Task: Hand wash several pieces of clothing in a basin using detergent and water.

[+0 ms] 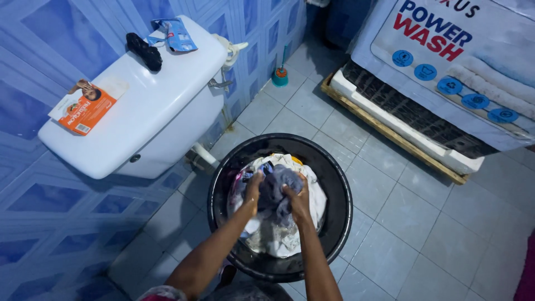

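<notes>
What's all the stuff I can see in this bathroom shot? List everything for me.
basin: one, black, round, on the tiled floor
laundry: a heap, mostly white, inside the basin
grey cloth: one, gripped between both hands
toilet cistern: one, white, against the blue tiled wall
orange packet: one, on the cistern lid
black item: one, on the lid, kind unclear
blue sachet: one, on the lid
washing machine: one, covered, on a wooden pallet
left hand: on the cloth
right hand: on the cloth
</notes>
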